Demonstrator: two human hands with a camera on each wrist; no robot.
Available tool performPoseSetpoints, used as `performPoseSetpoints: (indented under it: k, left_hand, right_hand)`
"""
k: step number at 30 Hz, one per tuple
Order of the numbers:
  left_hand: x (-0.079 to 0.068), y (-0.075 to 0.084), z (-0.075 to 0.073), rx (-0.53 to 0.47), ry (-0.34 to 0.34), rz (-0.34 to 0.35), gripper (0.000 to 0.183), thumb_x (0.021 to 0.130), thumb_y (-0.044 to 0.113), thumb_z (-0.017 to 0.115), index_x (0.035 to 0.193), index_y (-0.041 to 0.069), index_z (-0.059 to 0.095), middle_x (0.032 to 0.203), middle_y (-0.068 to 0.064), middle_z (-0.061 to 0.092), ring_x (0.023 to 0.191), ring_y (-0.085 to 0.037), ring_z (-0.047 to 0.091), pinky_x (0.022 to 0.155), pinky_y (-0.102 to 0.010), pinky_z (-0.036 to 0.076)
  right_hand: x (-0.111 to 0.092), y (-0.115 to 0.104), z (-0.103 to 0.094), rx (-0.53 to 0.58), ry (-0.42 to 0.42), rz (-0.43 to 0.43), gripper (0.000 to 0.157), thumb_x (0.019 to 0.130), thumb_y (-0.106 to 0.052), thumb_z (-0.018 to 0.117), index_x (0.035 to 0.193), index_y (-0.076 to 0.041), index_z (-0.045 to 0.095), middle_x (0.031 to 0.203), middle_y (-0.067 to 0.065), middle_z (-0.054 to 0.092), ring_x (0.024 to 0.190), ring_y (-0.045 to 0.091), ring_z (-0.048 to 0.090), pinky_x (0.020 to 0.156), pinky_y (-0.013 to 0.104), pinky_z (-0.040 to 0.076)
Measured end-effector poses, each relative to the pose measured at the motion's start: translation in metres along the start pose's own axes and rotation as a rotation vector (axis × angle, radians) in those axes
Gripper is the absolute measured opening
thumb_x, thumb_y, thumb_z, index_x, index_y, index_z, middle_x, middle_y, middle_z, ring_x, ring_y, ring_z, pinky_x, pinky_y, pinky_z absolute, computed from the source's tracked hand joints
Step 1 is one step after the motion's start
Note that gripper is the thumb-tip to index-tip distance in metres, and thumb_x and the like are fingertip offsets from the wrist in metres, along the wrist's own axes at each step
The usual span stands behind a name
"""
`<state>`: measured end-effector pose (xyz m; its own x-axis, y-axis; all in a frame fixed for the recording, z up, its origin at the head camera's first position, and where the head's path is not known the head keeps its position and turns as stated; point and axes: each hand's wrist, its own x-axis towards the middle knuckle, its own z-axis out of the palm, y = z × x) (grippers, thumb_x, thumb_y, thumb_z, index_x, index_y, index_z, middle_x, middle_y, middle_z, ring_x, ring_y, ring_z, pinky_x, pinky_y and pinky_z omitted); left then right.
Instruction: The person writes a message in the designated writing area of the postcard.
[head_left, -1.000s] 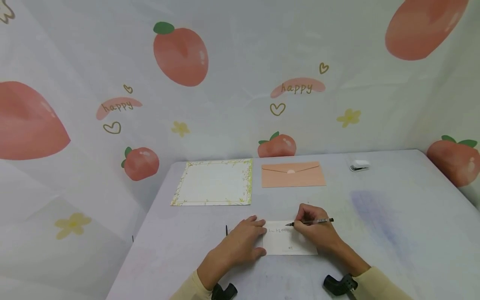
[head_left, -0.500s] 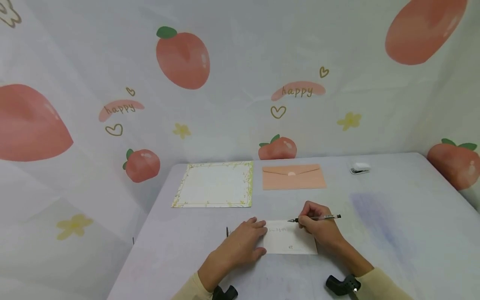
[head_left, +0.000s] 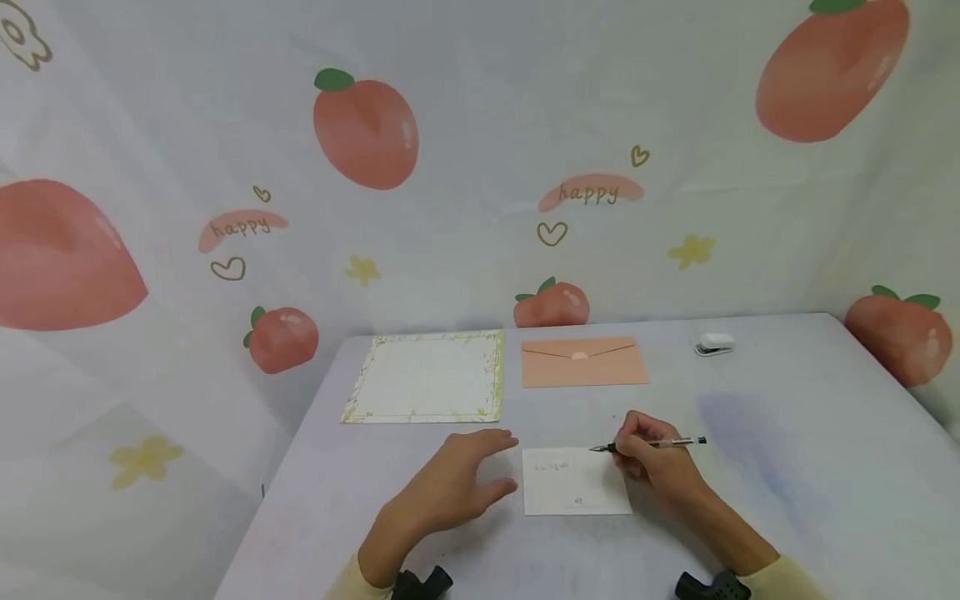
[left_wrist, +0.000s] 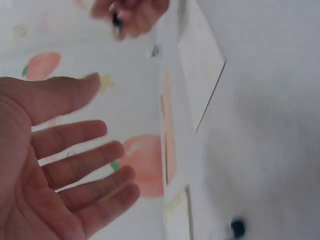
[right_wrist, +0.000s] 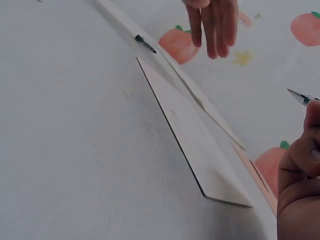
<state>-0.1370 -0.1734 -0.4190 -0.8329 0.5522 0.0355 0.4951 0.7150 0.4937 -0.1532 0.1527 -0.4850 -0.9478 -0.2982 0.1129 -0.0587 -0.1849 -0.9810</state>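
A small white card with a few handwritten marks lies flat on the table. My right hand pinches a black-tipped gel pen at the card's upper right. In the right wrist view the pen's tip shows raised off the card. My left hand is at the card's left side, apart from it, fingers extended and thumb spread. The left wrist view shows its palm holding nothing. A black pen cap lies on the table; my left hand hides it in the head view.
Behind the card lie a white sheet with a leafy yellow-green border and a peach envelope. A small white stapler stands at the back right. A fruit-printed cloth hangs behind the table.
My left hand has let go of the card's left edge, lifted and moved slightly left. My right hand has shifted right with the pen, away from the writing.
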Motion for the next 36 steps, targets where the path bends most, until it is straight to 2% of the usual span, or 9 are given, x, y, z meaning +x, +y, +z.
performPoseSetpoints:
  k: [4,7,11,14,17,20,24,27,36]
  left_hand:
    - [-0.017,-0.013,-0.015,-0.176,0.052,-0.002,0.046,0.1,0.024,0.082,0.143,0.013,0.072,0.145,-0.004,0.074,0.135,-0.023,0.07,0.112,-0.049,0.06]
    - [-0.032,-0.025,-0.024,-0.333,0.047,-0.037,0.044,0.1,0.025,0.082,0.142,0.016,0.073,0.143,-0.006,0.075,0.132,-0.03,0.072,0.11,-0.045,0.061]
    - [-0.057,-0.04,-0.036,-0.592,0.003,-0.134,0.046,0.103,0.024,0.078,0.146,0.009,0.069,0.147,-0.018,0.07,0.135,-0.039,0.069,0.108,-0.031,0.061]
    - [-0.075,-0.05,-0.043,-0.733,0.01,-0.226,0.05,0.105,0.021,0.075,0.151,0.005,0.064,0.152,-0.025,0.065,0.138,-0.038,0.068,0.105,-0.023,0.06]
    - [-0.09,-0.06,-0.048,-0.825,0.05,-0.303,0.053,0.107,0.017,0.071,0.156,0.002,0.057,0.156,-0.028,0.06,0.138,-0.033,0.068,0.106,-0.023,0.059]
    - [-0.1,-0.071,-0.05,-0.921,0.074,-0.351,0.055,0.111,0.014,0.064,0.161,-0.003,0.049,0.16,-0.03,0.055,0.137,-0.03,0.069,0.109,-0.027,0.059]
    - [-0.104,-0.081,-0.049,-1.034,0.051,-0.397,0.059,0.115,0.019,0.056,0.164,-0.01,0.037,0.163,-0.031,0.051,0.138,-0.028,0.069,0.111,-0.032,0.058]
    - [-0.101,-0.087,-0.045,-1.081,0.03,-0.428,0.064,0.116,0.024,0.056,0.164,-0.012,0.035,0.162,-0.03,0.053,0.138,-0.03,0.069,0.112,-0.034,0.058]
    - [-0.08,-0.09,-0.028,-1.055,0.034,-0.54,0.071,0.111,0.034,0.067,0.157,-0.016,0.045,0.151,-0.029,0.064,0.129,-0.032,0.074,0.107,-0.04,0.062]
  right_hand:
    - [-0.015,-0.004,-0.016,0.109,-0.08,0.022,0.028,0.11,0.004,0.05,0.089,-0.014,0.056,0.079,-0.006,0.066,0.065,0.026,0.029,0.057,0.041,0.021]
    - [-0.03,-0.007,-0.031,0.178,-0.131,0.036,0.033,0.112,0.004,0.043,0.092,-0.017,0.059,0.083,-0.007,0.07,0.067,0.027,0.026,0.057,0.041,0.019]
    - [-0.05,-0.007,-0.053,0.272,-0.194,0.05,0.04,0.113,0.006,0.033,0.098,-0.016,0.062,0.09,-0.006,0.074,0.067,0.027,0.027,0.058,0.042,0.017]
    - [-0.065,-0.007,-0.07,0.333,-0.231,0.065,0.044,0.114,0.005,0.026,0.102,-0.014,0.064,0.096,-0.004,0.076,0.068,0.028,0.027,0.058,0.041,0.017]
    - [-0.076,-0.006,-0.085,0.384,-0.266,0.084,0.048,0.115,0.003,0.02,0.107,-0.014,0.064,0.101,-0.003,0.076,0.07,0.029,0.027,0.059,0.041,0.02]
    - [-0.083,-0.006,-0.096,0.412,-0.286,0.116,0.049,0.116,-0.001,0.017,0.11,-0.015,0.064,0.105,-0.002,0.076,0.072,0.029,0.029,0.06,0.041,0.023]
    - [-0.087,-0.006,-0.1,0.402,-0.277,0.164,0.048,0.118,-0.005,0.018,0.111,-0.017,0.064,0.105,-0.003,0.075,0.073,0.027,0.034,0.062,0.041,0.026]
    - [-0.086,-0.005,-0.096,0.38,-0.268,0.19,0.046,0.118,-0.005,0.02,0.109,-0.017,0.064,0.104,-0.005,0.075,0.074,0.024,0.037,0.062,0.039,0.028]
    - [-0.081,0.002,-0.072,0.36,-0.297,0.217,0.041,0.116,-0.004,0.025,0.108,-0.018,0.063,0.102,-0.008,0.074,0.074,0.017,0.041,0.061,0.028,0.033]
